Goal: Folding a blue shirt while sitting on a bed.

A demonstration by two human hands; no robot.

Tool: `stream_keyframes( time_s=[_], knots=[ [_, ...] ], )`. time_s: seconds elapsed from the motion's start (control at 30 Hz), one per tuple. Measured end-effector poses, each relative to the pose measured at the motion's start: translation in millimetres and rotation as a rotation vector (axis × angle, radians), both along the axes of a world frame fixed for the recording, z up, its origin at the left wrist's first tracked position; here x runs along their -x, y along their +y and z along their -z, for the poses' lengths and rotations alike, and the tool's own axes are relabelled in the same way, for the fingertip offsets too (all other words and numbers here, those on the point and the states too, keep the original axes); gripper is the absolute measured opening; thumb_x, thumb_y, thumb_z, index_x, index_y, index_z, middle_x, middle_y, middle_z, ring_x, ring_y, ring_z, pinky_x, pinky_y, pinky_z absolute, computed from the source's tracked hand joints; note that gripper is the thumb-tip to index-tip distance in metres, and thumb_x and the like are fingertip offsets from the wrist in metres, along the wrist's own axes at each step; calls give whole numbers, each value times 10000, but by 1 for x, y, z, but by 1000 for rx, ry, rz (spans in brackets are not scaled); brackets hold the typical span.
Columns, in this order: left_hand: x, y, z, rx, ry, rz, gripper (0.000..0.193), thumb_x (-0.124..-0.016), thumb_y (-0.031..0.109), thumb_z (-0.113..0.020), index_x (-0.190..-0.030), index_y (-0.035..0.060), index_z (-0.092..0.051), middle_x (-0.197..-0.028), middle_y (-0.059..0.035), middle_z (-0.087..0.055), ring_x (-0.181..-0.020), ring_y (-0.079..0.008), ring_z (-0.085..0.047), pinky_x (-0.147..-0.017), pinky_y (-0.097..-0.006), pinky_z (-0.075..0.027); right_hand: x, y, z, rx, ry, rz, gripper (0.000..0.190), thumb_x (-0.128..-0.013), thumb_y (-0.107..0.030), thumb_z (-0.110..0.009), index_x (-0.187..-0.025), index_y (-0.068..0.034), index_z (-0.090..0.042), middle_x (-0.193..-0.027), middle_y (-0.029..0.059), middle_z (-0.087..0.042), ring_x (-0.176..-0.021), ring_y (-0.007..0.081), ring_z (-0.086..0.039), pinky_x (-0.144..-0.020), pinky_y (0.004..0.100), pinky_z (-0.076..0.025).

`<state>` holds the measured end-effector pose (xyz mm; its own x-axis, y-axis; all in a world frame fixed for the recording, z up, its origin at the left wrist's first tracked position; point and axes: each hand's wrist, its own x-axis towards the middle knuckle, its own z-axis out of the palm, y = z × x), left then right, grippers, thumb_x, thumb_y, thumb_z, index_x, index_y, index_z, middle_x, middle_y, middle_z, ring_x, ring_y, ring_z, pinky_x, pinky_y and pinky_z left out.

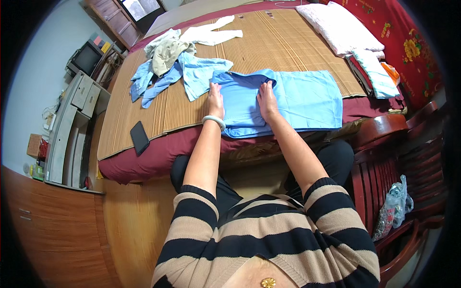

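A light blue cloth garment (309, 99) lies on the bed's edge before me, its left part folded over in layers. My left hand (216, 99), with a pale bangle at the wrist, rests on the left side of the folded part. Flat against the right side of that part lies my right hand (267, 100), just below a raised dark blue opening. Neither hand visibly grips the cloth. Up and to the left is a loose pile with a pale blue garment (201, 72), a beige garment (167, 55) and a white garment (212, 32).
A slatted bamboo mat (266, 43) covers the bed. A black phone (139, 138) lies at its near left edge. Folded cloths (376, 75) and a white quilt (338, 28) are at the right. A wooden chair (371, 180) holding plastic bags (394, 205) stands at the lower right.
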<state>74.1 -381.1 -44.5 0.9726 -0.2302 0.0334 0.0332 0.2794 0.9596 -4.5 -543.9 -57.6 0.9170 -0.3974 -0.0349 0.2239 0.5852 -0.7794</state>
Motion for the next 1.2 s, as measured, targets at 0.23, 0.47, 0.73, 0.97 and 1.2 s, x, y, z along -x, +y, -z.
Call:
stream_keyframes(
  time_s=[0.23,0.47,0.73,0.97,1.2],
  knots=[
    [1,-4,-8,-40,0,-2,813,-1018,591,-264,-1502,-61,-224,-1564,-244,-258,-1498,-293,-146,-1216,-397,-64,-3,-6,10,138,13,-32,842,-995,-594,-391,-1549,-16,-131,-1630,131,-129,-1511,242,-111,-1206,399,-134],
    [-6,21,-12,-750,-564,-11,487,-1013,287,-382,-1416,22,-453,-1395,-226,-520,-1366,-353,-426,-1135,-543,-276,-8,36,-32,1402,-26,237,386,-935,-185,-494,-1242,35,-576,-1326,244,-563,-1300,365,-489,-1086,447,-392],
    [14,13,-1,-1546,-772,121,537,-1010,323,-364,-1495,94,-367,-1580,-113,-309,-1470,-324,-244,-1188,-503,-192,-5,41,9,2025,224,40,663,-972,-432,-389,-1445,32,-400,-1512,196,-395,-1430,305,-334,-1196,440,-187],
    [15,15,-2,-1693,-653,75,563,-1010,334,-377,-1528,128,-303,-1612,-77,-240,-1484,-312,-214,-1188,-537,-167,24,15,7,2082,302,19,645,-978,-422,-391,-1470,-4,-378,-1546,149,-359,-1453,265,-301,-1191,511,-154],
    [13,29,-6,-1674,-558,2,557,-1022,340,-356,-1538,147,-278,-1625,-44,-206,-1480,-314,-224,-1170,-601,-161,40,0,0,2128,309,20,614,-984,-386,-380,-1473,-15,-377,-1560,129,-342,-1458,252,-294,-1178,547,-172]
  ],
)
